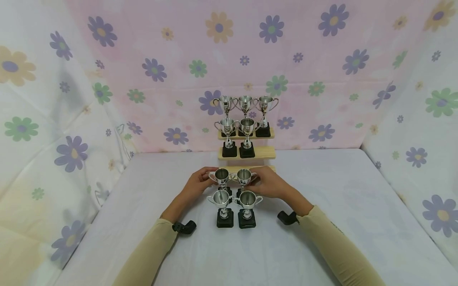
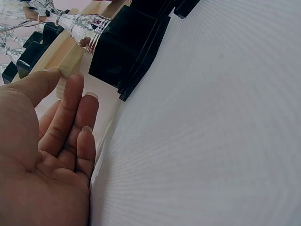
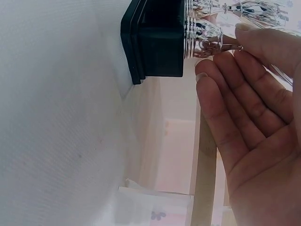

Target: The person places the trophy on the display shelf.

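Observation:
My left hand (image 1: 197, 183) is beside the rear left silver trophy cup (image 1: 222, 175). In the left wrist view its thumb (image 2: 49, 77) lies at the end of a wooden shelf board (image 2: 70, 59), fingers extended close to that cup's black base (image 2: 124, 44). On the other side, my right hand (image 1: 273, 183) reaches behind the rear right trophy cup (image 1: 244, 176). Its thumb and fingertips pinch this cup at the narrow stem (image 3: 230, 47), above the black base (image 3: 162, 47). Two more trophy cups, left (image 1: 220, 198) and right (image 1: 247, 200), stand in front on the table.
Behind the hands stands a stepped wooden rack (image 1: 265, 153). Its middle step bears two trophies (image 1: 247, 129), and three trophies (image 1: 264, 105) stand on the top step. White cloth covers the table (image 1: 322, 246). A flowered backdrop (image 1: 236, 59) encloses the back and sides.

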{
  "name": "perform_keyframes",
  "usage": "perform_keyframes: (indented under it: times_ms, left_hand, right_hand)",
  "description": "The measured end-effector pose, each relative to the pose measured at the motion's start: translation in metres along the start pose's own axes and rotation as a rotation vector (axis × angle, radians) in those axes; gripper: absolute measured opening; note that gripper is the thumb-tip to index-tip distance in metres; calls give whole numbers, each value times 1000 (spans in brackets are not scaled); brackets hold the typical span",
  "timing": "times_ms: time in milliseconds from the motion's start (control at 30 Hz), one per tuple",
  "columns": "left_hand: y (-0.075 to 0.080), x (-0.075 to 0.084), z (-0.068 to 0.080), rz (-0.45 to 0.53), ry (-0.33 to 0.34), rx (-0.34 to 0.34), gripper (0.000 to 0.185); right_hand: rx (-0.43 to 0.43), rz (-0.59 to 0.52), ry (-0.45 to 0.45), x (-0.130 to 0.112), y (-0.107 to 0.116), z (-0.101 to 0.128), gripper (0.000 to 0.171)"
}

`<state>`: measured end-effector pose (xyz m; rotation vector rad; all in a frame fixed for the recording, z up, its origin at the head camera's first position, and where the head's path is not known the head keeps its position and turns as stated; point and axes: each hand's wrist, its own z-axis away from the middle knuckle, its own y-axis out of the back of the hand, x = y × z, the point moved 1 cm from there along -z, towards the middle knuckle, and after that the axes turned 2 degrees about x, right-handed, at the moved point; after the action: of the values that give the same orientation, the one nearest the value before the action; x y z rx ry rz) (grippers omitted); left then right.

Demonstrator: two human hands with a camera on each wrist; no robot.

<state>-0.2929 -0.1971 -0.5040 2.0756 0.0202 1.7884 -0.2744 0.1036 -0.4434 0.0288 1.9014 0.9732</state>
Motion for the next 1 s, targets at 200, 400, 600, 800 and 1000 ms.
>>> perform_keyframes:
  times_ms: [200, 400, 600, 800, 1000]
  left_hand:
    - [0, -1, 0, -7, 5, 3, 42]
    - [1, -1, 0, -3, 9, 3, 41]
    - [0, 0, 1, 7, 14, 6, 42]
    - [-1, 0, 1, 18, 14, 2, 42]
    - [-1, 1, 0, 12, 13, 3, 41]
  right_hand:
    - [-11, -21, -3, 1, 1, 0, 23]
    - [-7, -9, -11, -2, 7, 1, 25]
    - [9, -13, -11, -5, 12, 2, 24]
    - [46, 4, 19, -13, 22, 5, 26]
    - [79, -17, 31, -15, 34, 7, 26]
